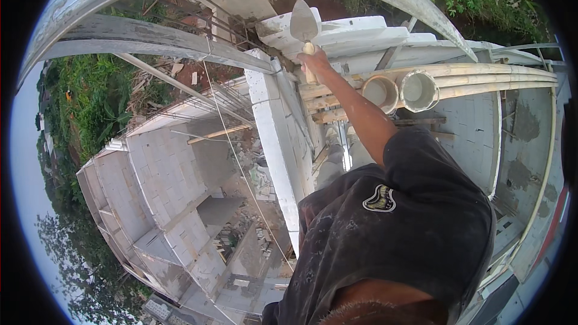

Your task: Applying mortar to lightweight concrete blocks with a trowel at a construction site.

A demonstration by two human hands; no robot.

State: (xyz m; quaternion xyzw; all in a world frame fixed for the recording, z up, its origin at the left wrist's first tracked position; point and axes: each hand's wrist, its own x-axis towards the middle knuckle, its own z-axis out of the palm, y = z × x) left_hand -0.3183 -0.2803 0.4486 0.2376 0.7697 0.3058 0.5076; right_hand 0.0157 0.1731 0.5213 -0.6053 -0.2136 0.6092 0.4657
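Observation:
My right hand (314, 64) is closed round the wooden handle of a pointed trowel (304, 23), with the arm stretched forward. The trowel's grey blade points away from me, in front of a row of white blocks (361, 35) stepped along the far side. Whether the blade touches them I cannot tell. To the right of my forearm are two round buckets, one bucket (380, 92) with greyish contents and another bucket (419, 90) smeared with grey around its rim. My left hand is out of sight.
Long bamboo poles (487, 78) run to the right beside the buckets. A narrow white block wall (274, 138) stands left of my legs, with a drop to rubble (259, 174) beyond. A taut string (232, 138) crosses there. Grey beams (162, 42) arch across the upper left.

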